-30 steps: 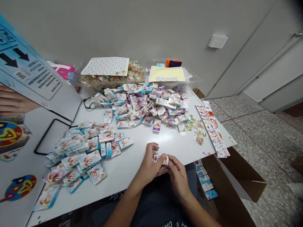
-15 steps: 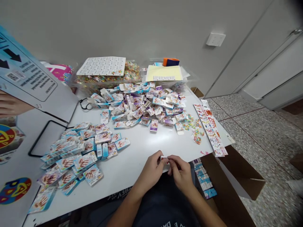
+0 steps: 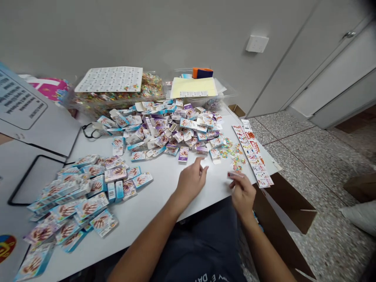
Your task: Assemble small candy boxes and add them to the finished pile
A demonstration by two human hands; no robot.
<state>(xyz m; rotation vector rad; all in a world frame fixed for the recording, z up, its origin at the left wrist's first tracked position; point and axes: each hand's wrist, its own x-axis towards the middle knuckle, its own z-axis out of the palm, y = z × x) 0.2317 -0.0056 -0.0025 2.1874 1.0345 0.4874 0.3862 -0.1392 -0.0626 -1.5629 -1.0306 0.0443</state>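
Observation:
My left hand is over the white table, fingers apart and nothing in it, just below the pile of small open-ended boxes. Near the table's front edge, my right hand pinches a small white and dark red piece between thumb and fingers. Beyond that hand lie small clear packets of colourful beads. A purple and white box lies at the near side of the pile, close to my left fingertips.
More closed boxes are heaped at the left. Clear tubs with bead packets stand at the back under printed sheets. Sticker strips lie at the right edge, above a brown carton. A white panel stands at left.
My hands were together at the table edge on a small white piece. They have parted: the left has moved forward and opened, the right has moved to the right with a small piece.

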